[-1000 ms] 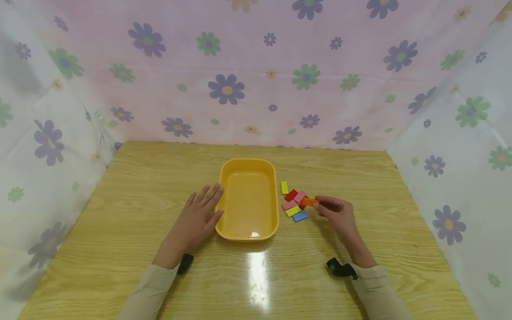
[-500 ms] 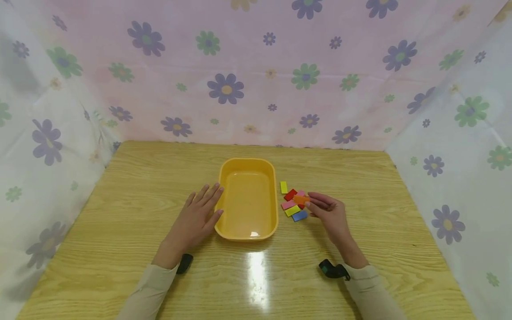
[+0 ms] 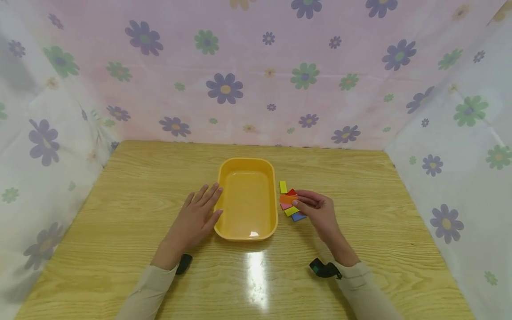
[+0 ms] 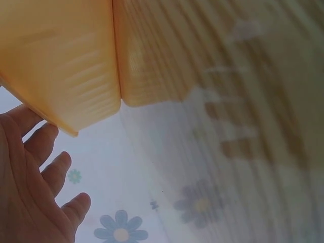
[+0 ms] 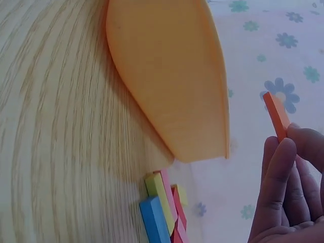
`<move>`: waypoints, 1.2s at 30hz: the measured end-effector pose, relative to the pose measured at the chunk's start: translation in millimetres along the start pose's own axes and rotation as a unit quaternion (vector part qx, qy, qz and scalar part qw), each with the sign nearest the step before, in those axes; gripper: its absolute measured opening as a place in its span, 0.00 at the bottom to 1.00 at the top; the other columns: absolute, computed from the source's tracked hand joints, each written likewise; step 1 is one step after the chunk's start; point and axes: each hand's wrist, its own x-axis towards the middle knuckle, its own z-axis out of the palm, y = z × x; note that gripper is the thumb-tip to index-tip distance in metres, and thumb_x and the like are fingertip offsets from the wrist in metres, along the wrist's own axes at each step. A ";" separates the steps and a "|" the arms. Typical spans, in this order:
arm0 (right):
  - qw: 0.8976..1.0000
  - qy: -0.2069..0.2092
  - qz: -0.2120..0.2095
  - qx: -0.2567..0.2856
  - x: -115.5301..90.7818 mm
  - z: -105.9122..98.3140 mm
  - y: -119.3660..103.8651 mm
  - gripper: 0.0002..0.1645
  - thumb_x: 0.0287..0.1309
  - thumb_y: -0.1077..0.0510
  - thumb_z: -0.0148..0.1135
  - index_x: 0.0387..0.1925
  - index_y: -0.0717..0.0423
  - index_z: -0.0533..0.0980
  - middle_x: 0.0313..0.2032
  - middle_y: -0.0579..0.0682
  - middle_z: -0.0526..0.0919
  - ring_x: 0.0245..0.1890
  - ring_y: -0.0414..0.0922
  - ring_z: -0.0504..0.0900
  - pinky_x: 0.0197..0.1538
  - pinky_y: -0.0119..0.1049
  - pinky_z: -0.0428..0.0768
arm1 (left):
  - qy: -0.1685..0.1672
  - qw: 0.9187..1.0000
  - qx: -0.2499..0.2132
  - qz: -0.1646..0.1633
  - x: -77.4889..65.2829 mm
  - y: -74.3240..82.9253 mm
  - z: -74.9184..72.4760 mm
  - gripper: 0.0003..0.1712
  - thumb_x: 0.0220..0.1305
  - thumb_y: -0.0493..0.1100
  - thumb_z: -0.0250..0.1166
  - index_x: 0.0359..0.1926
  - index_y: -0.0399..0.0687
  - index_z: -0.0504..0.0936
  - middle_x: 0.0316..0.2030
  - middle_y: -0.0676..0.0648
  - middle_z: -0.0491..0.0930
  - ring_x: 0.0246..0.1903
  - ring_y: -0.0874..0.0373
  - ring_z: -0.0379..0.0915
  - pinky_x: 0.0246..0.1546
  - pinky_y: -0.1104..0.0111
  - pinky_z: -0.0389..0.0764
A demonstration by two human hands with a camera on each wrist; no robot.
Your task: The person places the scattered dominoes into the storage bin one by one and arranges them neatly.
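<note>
An orange rectangular block (image 3: 288, 199) is pinched between the thumb and fingers of my right hand (image 3: 320, 213). In the right wrist view the orange block (image 5: 276, 115) is raised above the tabletop. Below it lies a small cluster of flat blocks: a blue block (image 3: 298, 217), a yellow block (image 3: 291, 212), a pink block (image 3: 285, 206) and a red block (image 3: 291, 192), partly hidden by the hand. My left hand (image 3: 196, 218) rests with straight fingers on the left rim of a yellow-orange plastic tub (image 3: 246, 237); in the left wrist view its fingertips touch the tub's edge (image 4: 63, 126).
Another yellow block (image 3: 283, 187) lies apart at the cluster's far side, close to the tub's right wall. The wooden table (image 3: 168, 164) ends at a flowered cloth (image 3: 256, 115) behind, with more cloth on both sides. Black wrist devices hang under both sleeves.
My right hand has moved left with the orange block, from the right of the cluster to over it, close to the tub's right rim. The left hand stays at the tub.
</note>
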 end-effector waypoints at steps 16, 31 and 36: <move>0.999 -0.022 -0.008 0.034 8.7 24.4 -12.3 0.23 0.63 0.66 0.69 0.57 0.72 0.78 0.39 0.42 0.90 0.37 0.42 0.90 0.45 0.43 0.88 | -0.003 1.000 0.006 0.005 2.7 1.6 2.5 0.36 0.78 0.53 0.53 0.79 0.46 0.57 0.79 0.45 0.54 0.78 0.41 0.48 0.74 0.38 0.49; 0.999 -0.027 0.000 0.042 35.6 69.5 -38.7 0.24 0.64 0.61 0.70 0.58 0.70 0.78 0.39 0.44 0.90 0.39 0.38 0.89 0.39 0.32 0.87 | -0.015 1.000 0.013 -0.003 -0.6 1.0 0.3 0.36 0.79 0.54 0.52 0.80 0.48 0.56 0.79 0.46 0.54 0.79 0.43 0.46 0.75 0.39 0.49; 0.998 -0.013 0.011 0.062 50.3 85.0 -43.8 0.24 0.63 0.62 0.70 0.58 0.69 0.79 0.39 0.47 0.91 0.38 0.38 0.90 0.40 0.32 0.87 | -0.008 1.000 0.010 0.001 -0.3 0.0 0.0 0.36 0.78 0.54 0.52 0.80 0.48 0.57 0.79 0.46 0.55 0.79 0.42 0.47 0.75 0.39 0.49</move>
